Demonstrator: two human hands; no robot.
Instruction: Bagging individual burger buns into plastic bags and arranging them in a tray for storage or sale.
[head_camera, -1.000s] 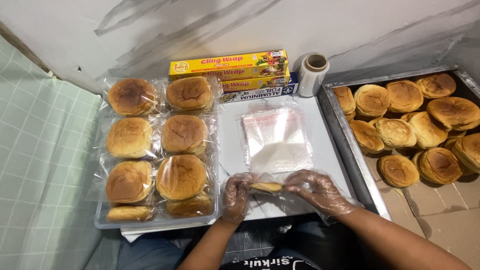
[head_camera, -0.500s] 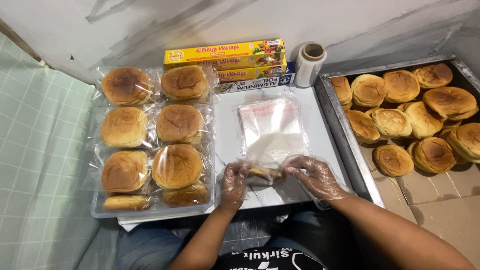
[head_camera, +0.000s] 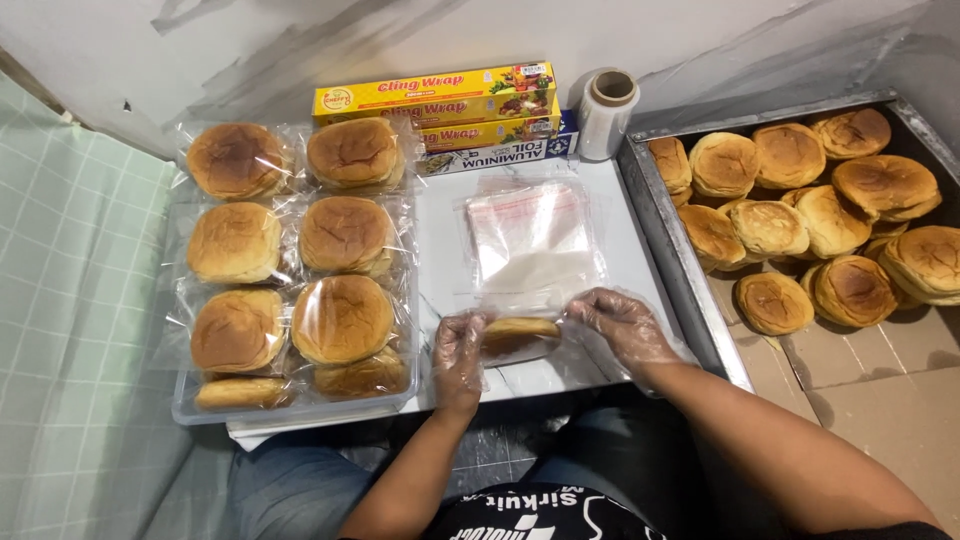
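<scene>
While our gloved left hand (head_camera: 458, 352) and right hand (head_camera: 622, 322) grip closed on the round golden bun in clear plastic (head_camera: 518, 335), bare white worktop (head_camera: 440, 250) lies above, lower centre.

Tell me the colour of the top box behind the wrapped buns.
Yellow, with a red strip along its front edge: the top box, clearest in the head view.

Bright even overhead light, sharp, soft shadows.

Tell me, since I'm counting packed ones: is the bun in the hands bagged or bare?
Bagged. The bun lies inside a clear bag, held between left hand and right hand.
</scene>
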